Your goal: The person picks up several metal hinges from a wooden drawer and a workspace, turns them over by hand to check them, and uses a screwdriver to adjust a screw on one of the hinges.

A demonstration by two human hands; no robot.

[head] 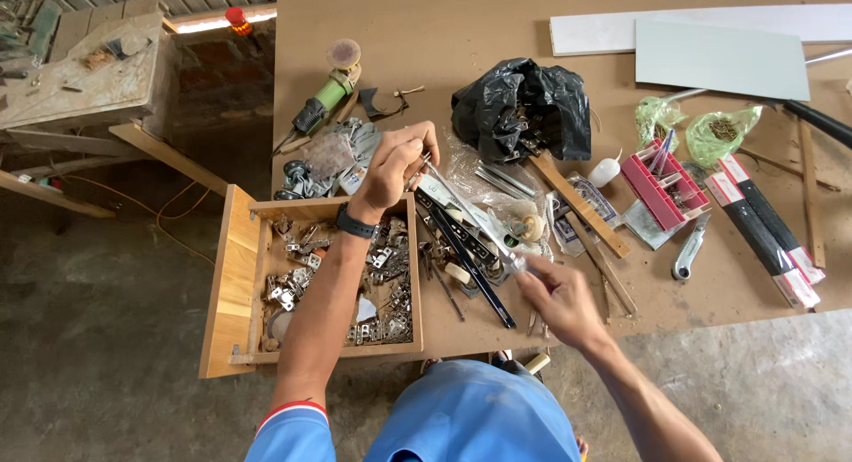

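Drawer slide (466, 215) between both hands (395, 167), ends gripped.

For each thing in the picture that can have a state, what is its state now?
Left hand: closed on one end of the metal slide rail.
Right hand: gripping the rail's other end.
Metal slide rail: lifted, slanted between both hands.
Wooden drawer: pulled out, full of metal hinges.
Black plastic bag: open, crumpled.
Red parts box: open.
Angle grinder: lying on the table.
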